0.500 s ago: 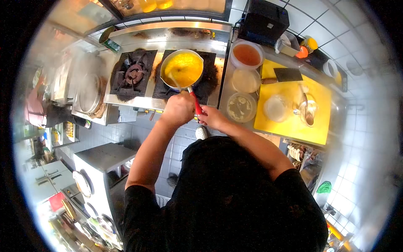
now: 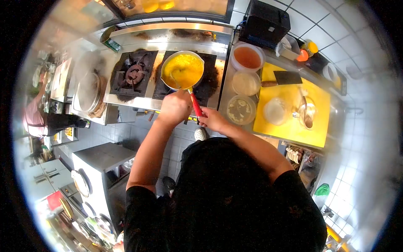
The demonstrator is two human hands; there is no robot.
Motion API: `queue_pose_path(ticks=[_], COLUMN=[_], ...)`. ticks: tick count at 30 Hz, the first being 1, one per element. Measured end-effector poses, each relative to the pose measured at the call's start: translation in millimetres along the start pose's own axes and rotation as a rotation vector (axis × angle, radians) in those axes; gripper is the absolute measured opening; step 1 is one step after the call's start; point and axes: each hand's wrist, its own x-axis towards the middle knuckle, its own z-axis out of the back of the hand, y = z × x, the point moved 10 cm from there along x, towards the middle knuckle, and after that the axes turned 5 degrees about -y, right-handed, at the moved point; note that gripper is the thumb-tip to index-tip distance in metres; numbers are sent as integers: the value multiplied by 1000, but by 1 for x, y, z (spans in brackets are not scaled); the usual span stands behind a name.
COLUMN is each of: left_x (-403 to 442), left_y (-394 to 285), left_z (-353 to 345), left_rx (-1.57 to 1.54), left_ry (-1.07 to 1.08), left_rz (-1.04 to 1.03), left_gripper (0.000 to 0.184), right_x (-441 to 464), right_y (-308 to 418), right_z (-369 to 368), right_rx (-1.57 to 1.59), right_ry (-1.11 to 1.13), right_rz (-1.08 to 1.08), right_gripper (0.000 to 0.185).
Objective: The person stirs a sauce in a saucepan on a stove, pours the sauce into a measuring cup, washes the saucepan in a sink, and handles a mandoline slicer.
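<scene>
2 hands meet at the pan [image 2: 183, 52], set over the burner [image 2: 210, 89]. It lies at 12 o'clock from the left hand [image 2: 176, 107] and 11 o'clock from the right hand [image 2: 213, 119]; the left is nearer. Its red handle [image 2: 196, 104] points between 5 and 6 o'clock, far end clasped in the right hand. The left fist is closed on 1 tool [image 2: 174, 80] slanting towards 11 o'clock. The yellow mix [image 2: 189, 71] obscures its tip, the fist its grip; whether fist touches handle, I cannot tell.
</scene>
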Motion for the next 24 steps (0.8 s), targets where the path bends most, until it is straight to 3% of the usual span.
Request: queue_pose_path(ticks=[4,10,13,16,17,20,24], left_x=[-6,-43,-64,-90,-93,-101,-102], left_y=[11,50,70,97,99,107,92], left_z=[33,-7,-2,-21,-17,-11,18], left_rx=[-80,-159,-373,-1089,-1180,-1389,-1311], left_ry=[-184,-296,-432,-657,-679,-730,-783], left_rz=[59,193,401,924,1045,1137,1058], left_gripper=[14,26,23,21,24,26,27], right_x=[-6,-8,-3,-2,-2,1,-2], right_y=[3,8,-2,-6,-5,-8,-10], right_z=[0,0,-1,-2,-1,-1,-3], right_rx=[38,54,29,82,110,152,133], right_ry=[16,-3,12,-11,-27,-21,12], right_rz=[-45,-80,-90,-87,-82,-78,-114], right_gripper=[36,41,43,47,49,50,45])
